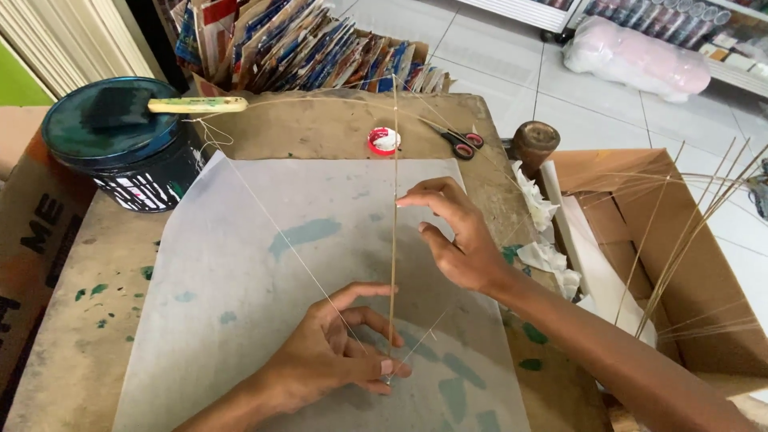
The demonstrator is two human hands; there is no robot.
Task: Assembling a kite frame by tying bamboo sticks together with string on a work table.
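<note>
Nearest the camera, the left hand [336,352] was low on the white paper sheet [240,320], its fingers [384,368] pinched shut on the near end of the thin upright stick [394,240], right where the fine thread [280,236] met it. That was the anchor, and it looked firm: thumb and fingertip pressed together, the other fingers curled loosely above the paper.

Farther up and to the right, the right hand [456,240] sat beside the stick's middle. Its fingers were half curled and parted, the fingertips touching or just beside the stick; whether they truly gripped it could not be told. The stick ran from the near pinch straight toward the far edge of the desk [88,336], and the thread slanted off to the far left, toward the paint tin [120,144] with a brush [196,105] lying across its lid.

To do this well, by my reading, the near pinch had to hold the crossing point dead steady while the right hand kept the stick centred over the sheet, thread taut but not bowing it.

Scissors [458,142] and a small red-and-white cap [384,141] lay at the far side; a cardboard box [704,264] holding loose thin sticks stood at the right.
</note>
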